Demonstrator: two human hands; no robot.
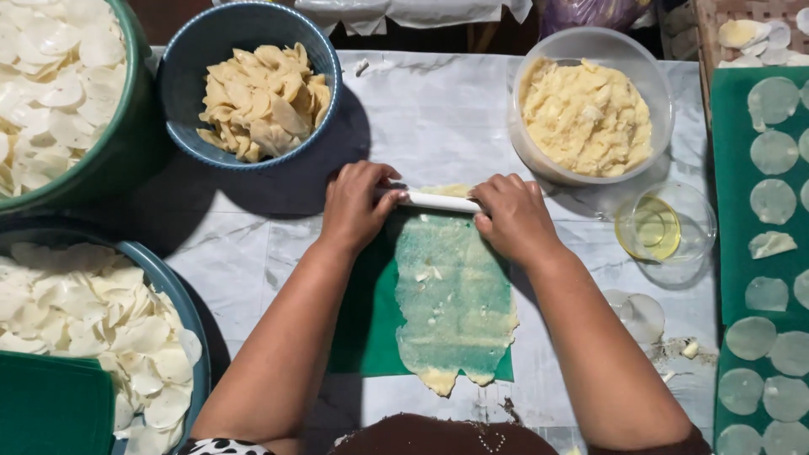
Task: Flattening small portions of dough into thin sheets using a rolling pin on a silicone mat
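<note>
Hands on a white rolling pin (440, 201): left hand (358, 205) and right hand (512, 216) curled over its two ends, fingers pressing down. Pin at far end of thin dough sheet (455, 299) spread on green mat (371, 324). Mashed dough tub (590, 105), oil bowl (666, 227) near right; sliced-chip bowl (261, 84) beyond left.

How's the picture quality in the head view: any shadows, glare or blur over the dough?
Head view: sharp and evenly lit at the centre; both hands, left hand and right hand, and the dough sheet read clearly; dark shadow falls beside the blue bowl; mild glare on the glass bowl.
</note>
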